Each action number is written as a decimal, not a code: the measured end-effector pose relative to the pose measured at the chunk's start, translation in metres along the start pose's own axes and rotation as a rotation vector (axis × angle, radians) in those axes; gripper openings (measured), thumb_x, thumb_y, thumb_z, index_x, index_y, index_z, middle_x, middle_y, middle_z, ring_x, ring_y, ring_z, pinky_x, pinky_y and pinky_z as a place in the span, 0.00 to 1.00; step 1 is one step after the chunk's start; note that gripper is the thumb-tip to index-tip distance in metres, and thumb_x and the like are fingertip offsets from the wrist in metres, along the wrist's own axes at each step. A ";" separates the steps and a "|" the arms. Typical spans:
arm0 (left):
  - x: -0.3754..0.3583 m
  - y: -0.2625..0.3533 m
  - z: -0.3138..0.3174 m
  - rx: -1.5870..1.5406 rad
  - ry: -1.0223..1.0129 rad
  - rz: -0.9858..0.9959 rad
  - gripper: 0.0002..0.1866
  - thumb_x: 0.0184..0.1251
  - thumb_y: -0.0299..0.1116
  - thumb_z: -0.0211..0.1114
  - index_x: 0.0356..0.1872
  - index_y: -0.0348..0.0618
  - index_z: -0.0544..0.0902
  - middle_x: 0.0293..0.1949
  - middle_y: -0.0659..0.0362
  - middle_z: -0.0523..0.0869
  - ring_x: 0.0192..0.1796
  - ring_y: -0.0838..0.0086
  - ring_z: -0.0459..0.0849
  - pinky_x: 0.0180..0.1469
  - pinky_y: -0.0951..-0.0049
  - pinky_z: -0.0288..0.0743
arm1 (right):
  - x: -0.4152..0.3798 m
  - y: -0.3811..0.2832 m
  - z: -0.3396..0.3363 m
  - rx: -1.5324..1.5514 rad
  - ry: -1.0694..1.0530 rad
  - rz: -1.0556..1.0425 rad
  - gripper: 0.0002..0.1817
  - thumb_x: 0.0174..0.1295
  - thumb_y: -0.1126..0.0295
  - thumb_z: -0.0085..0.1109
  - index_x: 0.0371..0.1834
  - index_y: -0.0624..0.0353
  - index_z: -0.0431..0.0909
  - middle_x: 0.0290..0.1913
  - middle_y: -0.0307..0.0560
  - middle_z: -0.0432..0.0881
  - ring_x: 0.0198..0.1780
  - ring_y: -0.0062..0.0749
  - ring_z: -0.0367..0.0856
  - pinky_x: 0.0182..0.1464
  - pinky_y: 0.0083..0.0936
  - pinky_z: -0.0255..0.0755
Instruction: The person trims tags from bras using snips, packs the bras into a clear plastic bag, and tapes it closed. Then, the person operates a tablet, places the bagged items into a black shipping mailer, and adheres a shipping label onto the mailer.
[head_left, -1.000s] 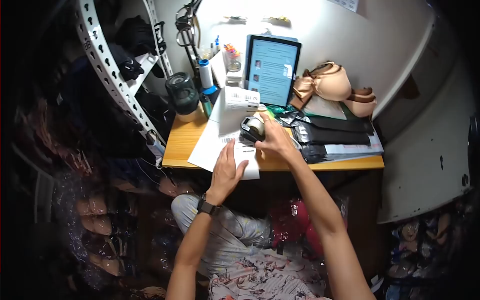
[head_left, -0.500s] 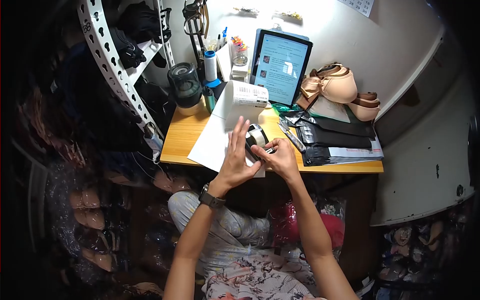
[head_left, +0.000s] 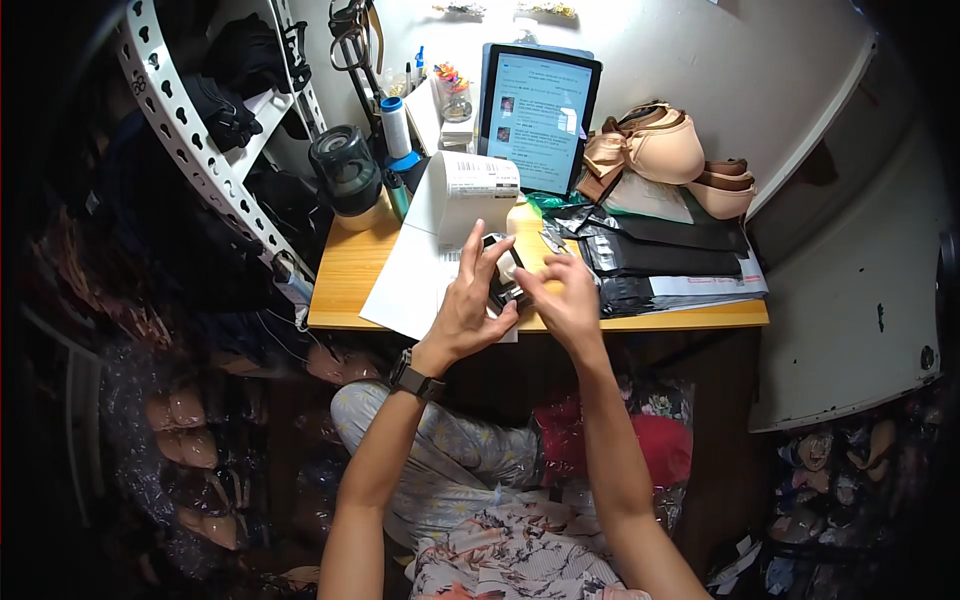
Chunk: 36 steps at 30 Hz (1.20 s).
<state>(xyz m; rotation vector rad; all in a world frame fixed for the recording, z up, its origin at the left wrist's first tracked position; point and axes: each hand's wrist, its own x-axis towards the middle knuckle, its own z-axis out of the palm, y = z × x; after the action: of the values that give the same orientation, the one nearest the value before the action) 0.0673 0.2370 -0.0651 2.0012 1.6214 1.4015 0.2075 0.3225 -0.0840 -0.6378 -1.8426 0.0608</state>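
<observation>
A black tape dispenser with a roll of pale tape (head_left: 507, 268) stands near the desk's front edge, partly covered by my fingers. My left hand (head_left: 464, 308) grips it from the left, fingers over the far side and thumb along the near side. Close beside its right side is my right hand (head_left: 568, 305), slightly blurred, with curled fingers and the thumb pointing at the dispenser. Whatever those fingers pinch is too small to make out. Under and behind the dispenser lies white label paper (head_left: 405, 285), its printed end (head_left: 482, 178) curling upward.
A tablet (head_left: 540, 115) leans at the back of the wooden desk (head_left: 345, 265). Black plastic mailers (head_left: 660, 245) lie at right, below stacked beige bras (head_left: 665, 150). A dark round jar (head_left: 345, 170) and a thread spool (head_left: 396, 128) stand at left, near a white metal shelf post (head_left: 185, 120).
My right hand has come off the dispenser's front edge, lifting slightly up and to the right. My left hand stays around the dispenser. The camera view has shifted a little.
</observation>
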 end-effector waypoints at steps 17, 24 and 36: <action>-0.014 0.011 0.009 0.346 0.012 0.209 0.22 0.49 0.20 0.64 0.48 0.53 0.82 0.69 0.42 0.56 0.69 0.42 0.57 0.66 0.47 0.57 | -0.069 -0.015 -0.043 0.444 -0.251 1.481 0.22 0.61 0.53 0.59 0.28 0.66 0.80 0.21 0.44 0.81 0.12 0.17 0.70 0.15 0.13 0.62; -0.165 0.035 0.036 0.422 -0.611 0.264 0.35 0.54 0.23 0.58 0.67 0.50 0.62 0.68 0.46 0.58 0.71 0.50 0.56 0.69 0.43 0.47 | -0.106 -0.020 -0.223 -0.029 -0.470 0.743 0.15 0.59 0.60 0.61 0.35 0.63 0.80 0.24 0.49 0.80 0.19 0.23 0.74 0.21 0.21 0.68; -0.206 0.019 0.057 0.255 -0.873 0.672 0.19 0.56 0.28 0.58 0.51 0.42 0.79 0.60 0.49 0.72 0.64 0.58 0.69 0.65 0.57 0.63 | -0.250 -0.078 -0.349 -0.297 -0.866 0.160 0.08 0.46 0.75 0.63 0.31 0.57 0.76 0.38 0.48 0.78 0.43 0.41 0.78 0.45 0.30 0.73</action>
<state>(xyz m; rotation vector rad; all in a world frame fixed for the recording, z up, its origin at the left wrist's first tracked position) 0.1342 0.0773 -0.1915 2.8594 0.7842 0.2620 0.5435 0.0515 -0.1442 -1.0778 -2.6556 0.1951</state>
